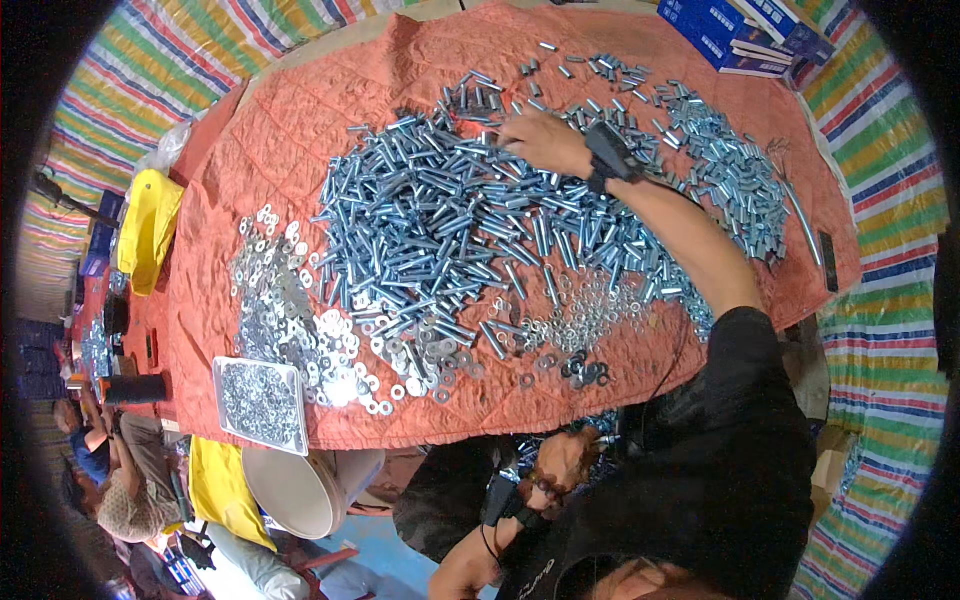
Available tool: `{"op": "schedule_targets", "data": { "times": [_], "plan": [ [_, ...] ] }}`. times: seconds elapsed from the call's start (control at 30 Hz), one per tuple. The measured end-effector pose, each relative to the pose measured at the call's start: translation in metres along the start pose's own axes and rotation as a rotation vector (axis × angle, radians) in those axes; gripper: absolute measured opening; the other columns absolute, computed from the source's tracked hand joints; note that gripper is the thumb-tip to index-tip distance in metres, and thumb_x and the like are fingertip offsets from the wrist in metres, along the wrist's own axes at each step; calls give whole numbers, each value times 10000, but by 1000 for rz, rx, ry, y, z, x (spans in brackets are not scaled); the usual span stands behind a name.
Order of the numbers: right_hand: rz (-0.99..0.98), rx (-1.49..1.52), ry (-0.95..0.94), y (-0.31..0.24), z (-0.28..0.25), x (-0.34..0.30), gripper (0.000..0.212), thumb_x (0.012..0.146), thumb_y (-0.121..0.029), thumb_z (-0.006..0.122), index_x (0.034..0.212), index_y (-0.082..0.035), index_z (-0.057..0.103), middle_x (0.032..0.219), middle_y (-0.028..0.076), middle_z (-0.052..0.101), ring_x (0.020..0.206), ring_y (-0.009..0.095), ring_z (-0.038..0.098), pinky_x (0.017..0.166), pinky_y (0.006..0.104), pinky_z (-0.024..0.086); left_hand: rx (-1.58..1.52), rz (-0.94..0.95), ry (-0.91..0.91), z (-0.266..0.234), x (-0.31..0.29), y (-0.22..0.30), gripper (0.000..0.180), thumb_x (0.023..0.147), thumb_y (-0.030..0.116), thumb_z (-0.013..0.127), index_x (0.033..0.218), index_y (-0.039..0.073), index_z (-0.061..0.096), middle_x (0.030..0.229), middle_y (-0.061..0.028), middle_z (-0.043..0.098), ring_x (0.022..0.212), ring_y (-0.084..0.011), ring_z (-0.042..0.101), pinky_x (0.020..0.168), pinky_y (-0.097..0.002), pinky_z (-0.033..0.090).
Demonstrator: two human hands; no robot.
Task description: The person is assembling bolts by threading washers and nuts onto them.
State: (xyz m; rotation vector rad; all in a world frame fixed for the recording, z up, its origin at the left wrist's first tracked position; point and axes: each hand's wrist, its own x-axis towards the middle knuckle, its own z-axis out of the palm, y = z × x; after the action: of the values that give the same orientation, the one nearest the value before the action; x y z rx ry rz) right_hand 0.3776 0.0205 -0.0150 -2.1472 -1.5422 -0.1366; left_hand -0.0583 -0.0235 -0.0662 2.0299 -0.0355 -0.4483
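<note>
My right hand [545, 142], a dark device strapped to its wrist, reaches over the far side of a big pile of shiny bluish metal rods [410, 210] on the red quilted cloth. Its fingers are bent together at the pile; what they hold is too small to make out. My left hand [563, 458], with a beaded bracelet and a dark wrist device, is low beside the table's near edge. Its fingers curl over more small metal parts [606, 425], and their grip is partly hidden. Short metal sleeves [735, 170] lie to the right.
Flat washers [335, 340] and smaller rings [590, 310] spread along the near side. A tray of small parts [262, 400] sits at the near left corner, above a pale bucket [290, 490]. Blue boxes [715, 35] stand far right. Other people [130, 480] are at left.
</note>
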Motion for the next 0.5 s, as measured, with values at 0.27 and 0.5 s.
{"op": "schedule_targets", "data": {
  "times": [0.27, 0.5],
  "plan": [
    [160, -87, -326, -10, -88, -84, 172, 796, -198, 623, 864, -39, 623, 826, 118, 559, 843, 302, 551, 754, 409, 423, 5, 63, -8, 4, 8, 4, 266, 779, 181, 600, 1024, 78, 592, 657, -156, 601, 615, -356, 600, 562, -434, 464],
    [-47, -119, 29, -40, -13, -2, 550, 748, -444, 675, 1107, -39, 576, 1072, 165, 535, 1025, 328, 496, 884, 454, 411, 15, 17, 2, 2, 0, 7, 229, 804, 193, 584, 1000, 76, 587, 645, -151, 595, 602, -353, 595, 554, -429, 459]
  ]
}}
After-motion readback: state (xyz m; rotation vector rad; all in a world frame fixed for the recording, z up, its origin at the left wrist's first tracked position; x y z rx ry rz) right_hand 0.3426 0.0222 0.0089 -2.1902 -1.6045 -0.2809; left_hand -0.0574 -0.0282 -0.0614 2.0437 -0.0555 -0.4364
